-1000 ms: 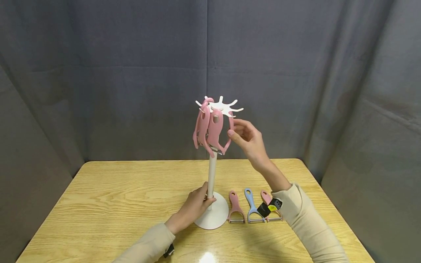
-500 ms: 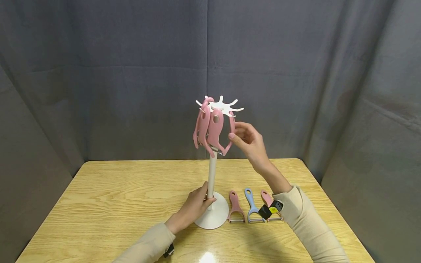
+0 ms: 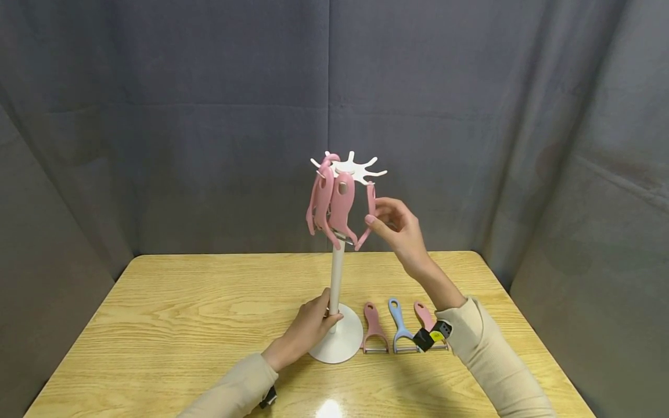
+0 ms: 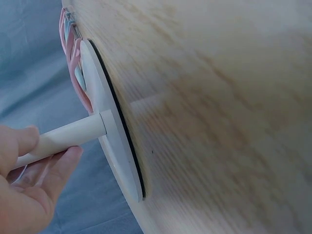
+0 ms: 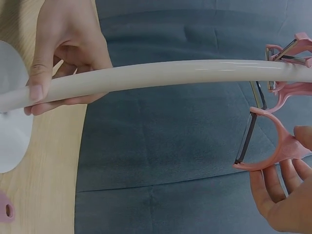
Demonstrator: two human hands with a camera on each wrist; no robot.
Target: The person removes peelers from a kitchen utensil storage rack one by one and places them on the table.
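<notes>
A white stand [image 3: 337,273] rises from a round base, with a crown of prongs [image 3: 355,168] on top. Low on its pole, my left hand [image 3: 305,330] grips it with thumb and fingers, as the left wrist view also shows. My right hand [image 3: 401,233] pinches a pink Y-shaped peeler [image 3: 371,200] by the handle, blade end down. The handle's top is at a front-right prong tip; whether the prong passes through its hole I cannot tell. In the right wrist view the held peeler's metal blade [image 5: 246,138] faces the pole. Several pink peelers [image 3: 342,200] hang from prongs at left and front.
On the wooden table [image 3: 209,307], right of the base, lie a pink peeler [image 3: 373,325], a blue peeler [image 3: 398,319] and another pink peeler [image 3: 423,313], partly hidden by the right wrist camera [image 3: 431,337]. Grey curtains [image 3: 225,128] surround the table.
My right hand and its pink peeler have moved slightly down and to the right, bringing the handle's top out to the prong tip. My left hand stays on the pole.
</notes>
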